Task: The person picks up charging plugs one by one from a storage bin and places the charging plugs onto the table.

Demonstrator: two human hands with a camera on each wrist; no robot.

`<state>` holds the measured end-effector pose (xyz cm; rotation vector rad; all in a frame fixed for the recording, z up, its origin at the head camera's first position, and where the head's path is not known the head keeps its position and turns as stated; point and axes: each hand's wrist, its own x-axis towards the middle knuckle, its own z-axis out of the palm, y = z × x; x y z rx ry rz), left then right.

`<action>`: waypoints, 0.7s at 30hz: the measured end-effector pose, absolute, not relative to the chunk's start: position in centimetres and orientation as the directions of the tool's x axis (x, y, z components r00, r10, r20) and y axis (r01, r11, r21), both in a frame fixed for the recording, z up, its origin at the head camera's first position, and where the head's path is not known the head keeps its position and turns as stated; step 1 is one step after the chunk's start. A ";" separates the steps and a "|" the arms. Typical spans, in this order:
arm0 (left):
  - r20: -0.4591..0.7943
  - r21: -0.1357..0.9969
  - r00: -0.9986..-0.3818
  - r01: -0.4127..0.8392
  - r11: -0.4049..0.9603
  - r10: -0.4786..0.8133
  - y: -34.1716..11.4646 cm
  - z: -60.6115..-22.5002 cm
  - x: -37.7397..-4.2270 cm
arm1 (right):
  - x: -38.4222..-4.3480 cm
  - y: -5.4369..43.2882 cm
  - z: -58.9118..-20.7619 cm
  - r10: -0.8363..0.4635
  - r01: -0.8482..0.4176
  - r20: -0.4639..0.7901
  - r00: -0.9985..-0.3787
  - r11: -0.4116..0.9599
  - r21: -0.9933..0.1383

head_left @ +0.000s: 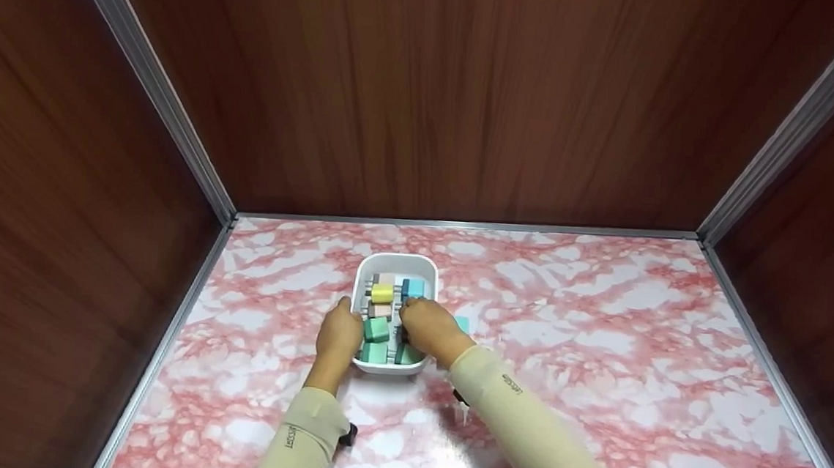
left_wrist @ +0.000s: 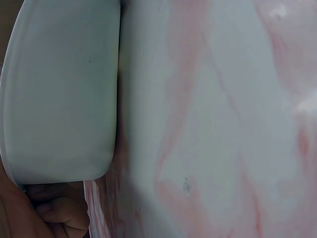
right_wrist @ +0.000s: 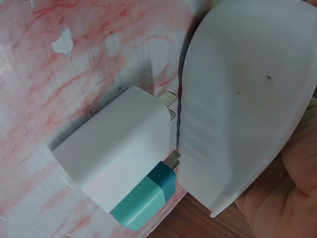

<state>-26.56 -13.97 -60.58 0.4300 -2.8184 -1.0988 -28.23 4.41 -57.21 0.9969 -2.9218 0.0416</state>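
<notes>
Rounded white bin, left of mid-tabletop, and we see the left grip curled on its side! Marbled room stretches right. Inside: a yellow plug, green plugs. The right grip dips in, fingertips hidden; we can't tell its hold. 2 plugs lie outside.

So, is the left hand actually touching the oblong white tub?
Touching. The left wrist view shows it: the left hand meets the oblong white tub at the rim, with no gap between skin and rim.
</notes>
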 end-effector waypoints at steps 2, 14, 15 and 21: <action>-0.029 0.672 -0.957 -0.233 0.703 -0.290 -14.0 -60.6 -26.6 | -28.2 4.4 -57.3 -0.618 -0.620 0.069 -0.783 0.785 0.004; -0.023 0.674 -0.958 -0.227 0.703 -0.287 -13.9 -60.7 -26.5 | -28.4 4.5 -57.8 -0.616 -0.617 0.054 -0.786 0.787 0.000; -0.022 0.674 -0.958 -0.225 0.704 -0.286 -13.9 -60.6 -26.5 | -28.4 4.5 -57.8 -0.615 -0.616 0.053 -0.787 0.788 -0.006; -0.027 0.671 -0.957 -0.230 0.705 -0.287 -13.9 -60.4 -26.4 | -28.6 4.6 -57.9 -0.626 -0.629 0.068 -0.777 0.776 -0.040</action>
